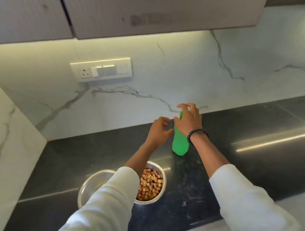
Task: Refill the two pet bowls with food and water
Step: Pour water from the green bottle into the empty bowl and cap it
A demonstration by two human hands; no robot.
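A green plastic bottle [180,143] stands upright on the dark countertop [253,126] near the marble backsplash. My right hand [189,119] covers its top, fingers curled around the neck. My left hand [158,130] hovers just left of the bottle with fingers apart, a small gap from it. Closer to me sit two steel bowls side by side. The right bowl [162,172] holds brown kibble. The left bowl [91,184] looks bare inside, and my left sleeve hides much of it.
A white switch and socket plate [101,70] is on the backsplash at upper left. A marble side wall [13,139] closes the counter's left end. Wall cabinets [109,16] hang overhead. The counter's front edge runs at the lower right.
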